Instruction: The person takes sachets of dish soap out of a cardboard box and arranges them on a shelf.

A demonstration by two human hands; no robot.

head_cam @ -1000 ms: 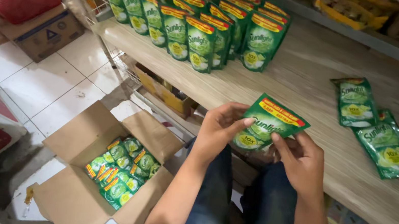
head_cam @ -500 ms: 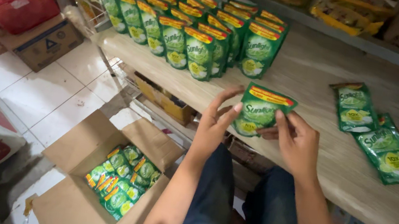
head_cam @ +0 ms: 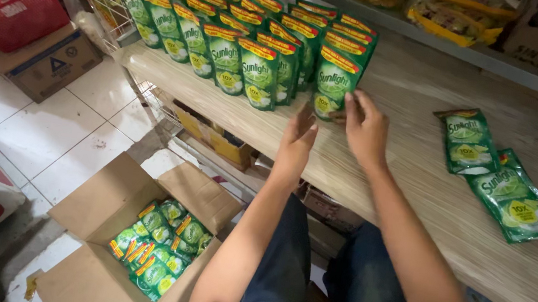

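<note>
most of the stocking looks done, judging by how things lie; the wooden shelf already carries several upright rows of green pouches packed toward its back left corner, standing shoulder to shoulder and facing out; the newest green pouch stands upright at the right end of the front row, just beside its neighbour; the right hand has its fingers spread loosely at the lower right edge of that pouch, touching or all but touching it, not closed around it; the left hand is open and flat, palm toward the shelf, just in front of the row near the front edge, gripping nothing; two loose pouches lie flat and overlapping toward the right end of the shelf, well apart from the rows, not yet stood up; on the tiled floor below the front edge an open cardboard box holds a good layer of the same pouches, so a fair share appears to be left; a red basket sits on a closed carton at the far left.
</note>
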